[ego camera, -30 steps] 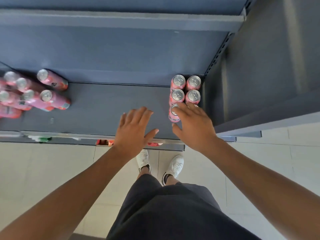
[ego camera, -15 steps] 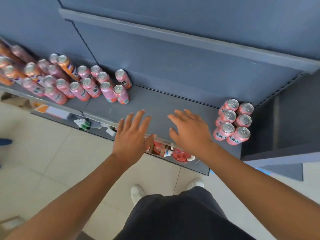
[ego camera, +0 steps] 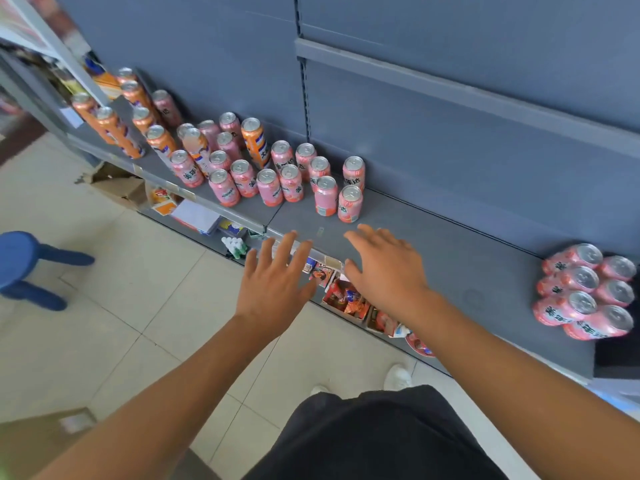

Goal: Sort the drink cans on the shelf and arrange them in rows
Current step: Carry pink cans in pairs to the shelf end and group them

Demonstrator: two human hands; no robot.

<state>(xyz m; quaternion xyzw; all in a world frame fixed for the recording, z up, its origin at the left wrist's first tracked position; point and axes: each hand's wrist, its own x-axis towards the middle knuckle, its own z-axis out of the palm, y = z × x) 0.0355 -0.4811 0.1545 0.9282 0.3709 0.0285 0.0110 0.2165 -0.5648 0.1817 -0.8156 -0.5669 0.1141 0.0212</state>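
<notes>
I have both hands out flat and empty. My left hand hangs over the front lip of the shelf with its fingers straight and spread, and my right hand hovers over the shelf deck, fingers loosely extended, gripping nothing. The front pink can is the one that counts. It stands upright, long axis vertical and lid toward me, near and at about twelve o'clock from my right fingertips. From the left hand it sits at one o'clock and farther off, so I judge the right hand the nearer reach. Off at ten o'clock the loose pink cans mingle with orange cans. The packed block of pink cans waits at three o'clock, well apart, and is probably where this one belongs.
</notes>
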